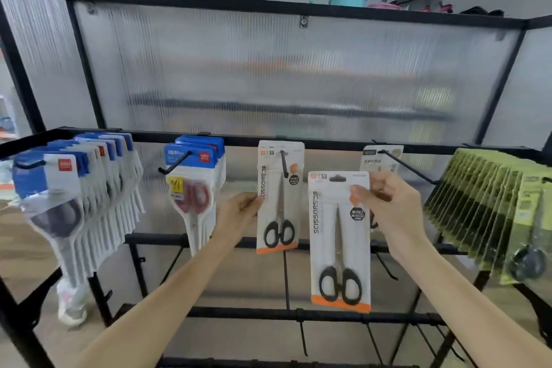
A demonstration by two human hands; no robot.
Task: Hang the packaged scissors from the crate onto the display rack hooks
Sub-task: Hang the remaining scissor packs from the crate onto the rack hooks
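Note:
Two white scissor packs with orange bottoms and black-handled scissors are in front of me. One pack (279,197) hangs on the middle black hook (283,163) of the display rack, and my left hand (240,212) pinches its left edge. The other pack (339,242) is held in the air to the right of and below that hook, with my right hand (385,203) gripping its upper right corner. Its hang hole sits free of any hook. The crate is out of view.
Blue-topped scissor packs (74,188) fill the far-left hook, and red-handled packs (194,182) fill the one beside it. A long hook (409,167) at the right carries one card. Green packs (493,212) crowd the far right. Bare hooks (385,266) jut from the lower bars.

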